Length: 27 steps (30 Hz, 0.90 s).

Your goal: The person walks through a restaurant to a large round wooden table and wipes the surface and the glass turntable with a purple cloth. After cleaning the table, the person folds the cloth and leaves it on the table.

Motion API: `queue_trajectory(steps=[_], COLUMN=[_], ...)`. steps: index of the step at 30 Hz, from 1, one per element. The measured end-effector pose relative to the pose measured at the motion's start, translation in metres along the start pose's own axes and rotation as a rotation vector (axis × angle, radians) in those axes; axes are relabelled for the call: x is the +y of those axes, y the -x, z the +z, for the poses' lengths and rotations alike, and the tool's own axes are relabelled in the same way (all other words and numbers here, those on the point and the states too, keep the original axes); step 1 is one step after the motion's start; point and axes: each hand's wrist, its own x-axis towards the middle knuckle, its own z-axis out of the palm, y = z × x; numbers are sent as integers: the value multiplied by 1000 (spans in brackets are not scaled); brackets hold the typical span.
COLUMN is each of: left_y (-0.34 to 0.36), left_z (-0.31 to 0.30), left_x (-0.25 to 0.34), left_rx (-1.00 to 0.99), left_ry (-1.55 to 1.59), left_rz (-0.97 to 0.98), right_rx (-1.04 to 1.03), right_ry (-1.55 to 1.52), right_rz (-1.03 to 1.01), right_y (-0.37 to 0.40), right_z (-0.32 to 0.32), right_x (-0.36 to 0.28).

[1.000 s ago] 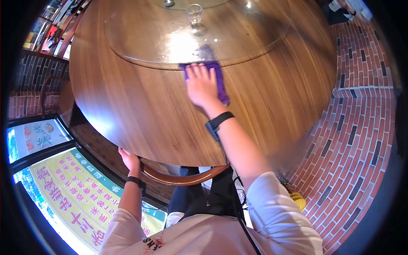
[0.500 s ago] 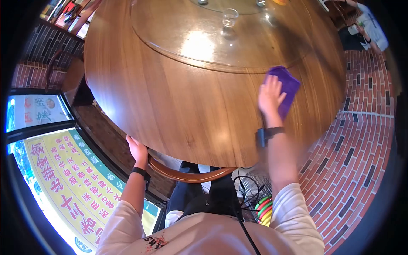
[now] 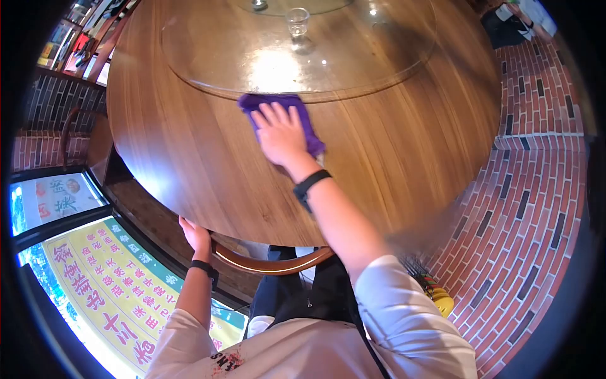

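Observation:
A purple cloth (image 3: 308, 129) lies on the round wooden table (image 3: 379, 158), close to the edge of the glass turntable (image 3: 353, 69). My right hand (image 3: 279, 134) presses flat on the cloth, its fingers spread. At the table's lower left rim is my left hand (image 3: 196, 237), touching the edge; its fingers are partly hidden beneath the tabletop. A clear glass (image 3: 297, 23) stands on the turntable beyond my right hand.
The curved wooden back of a chair (image 3: 271, 265) is between my body and the table. Brick-patterned floor (image 3: 530, 202) lies at the right. Another person (image 3: 530, 16) is at the upper right. Lit signs (image 3: 95, 278) stand at the left.
My right hand and the purple cloth have moved left across the table, along the turntable's edge. My left hand stays at the rim. The view has shifted slightly.

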Motion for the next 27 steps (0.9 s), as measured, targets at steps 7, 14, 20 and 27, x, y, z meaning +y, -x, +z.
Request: queue_trajectory(steps=[7,14,20,27], left_y=[-3,-6,-5,-19], left_z=[2,5,7,9], left_x=[-10,-13,-6,-22], left_rx=[-32,-26,-71,-81], left_ry=[87,106,206,162], left_rz=[26,52,1,21], right_rx=[79,73,167,158], right_ry=[334,363,103,328], right_rz=[518,704,461,769], right_y=[98,103,79,175], right_z=[-99,-103,-78,-156], right_x=[188,183,141,227])
